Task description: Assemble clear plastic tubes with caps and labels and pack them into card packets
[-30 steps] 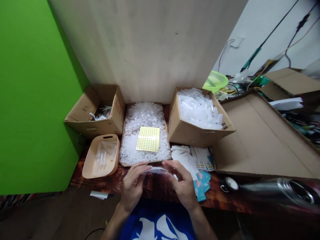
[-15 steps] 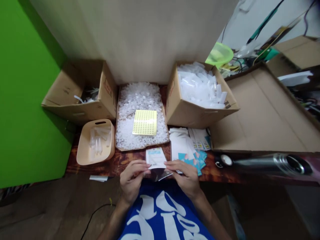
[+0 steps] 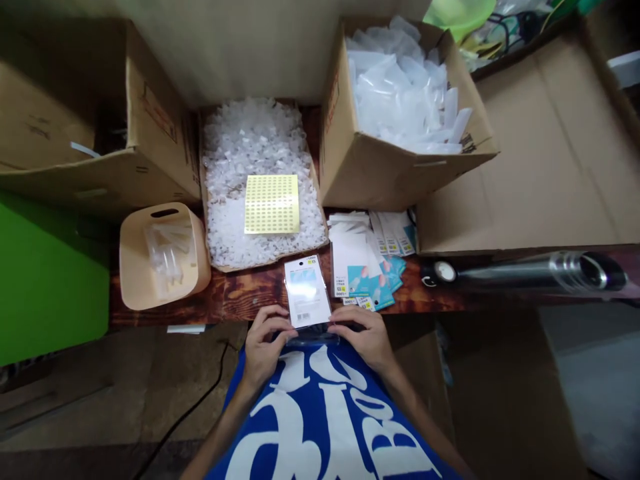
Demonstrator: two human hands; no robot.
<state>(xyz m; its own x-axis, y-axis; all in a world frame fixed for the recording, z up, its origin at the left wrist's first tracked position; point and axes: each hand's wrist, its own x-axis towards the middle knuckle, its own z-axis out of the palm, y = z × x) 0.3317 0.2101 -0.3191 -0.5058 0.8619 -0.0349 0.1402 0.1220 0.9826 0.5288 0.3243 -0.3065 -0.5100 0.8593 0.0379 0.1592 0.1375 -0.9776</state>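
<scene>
A white printed card (image 3: 306, 293) with a barcode and a pale blue panel lies at the table's front edge, in what looks like a clear plastic sleeve (image 3: 315, 336). The sleeve's loose lower end hangs toward my blue shirt. My left hand (image 3: 266, 339) pinches the near left corner between thumb and fingers. On the near right corner, my right hand (image 3: 364, 332) has the same kind of pinch. Just to the right lies a pile of similar cards (image 3: 349, 257), some showing blue faces.
A shallow tray of small clear plastic pieces (image 3: 260, 140) bears a yellow sticker sheet (image 3: 271, 204). Left stand a beige bin (image 3: 131, 267) and a cardboard box (image 3: 65, 177). A box (image 3: 375, 170) of clear plastic pieces stands right, near a dark cylinder (image 3: 520, 272).
The view has tilted down and shifted. The card now lies flatter, its printed side in plain sight, while both hands keep hold of the sleeve's near end.
</scene>
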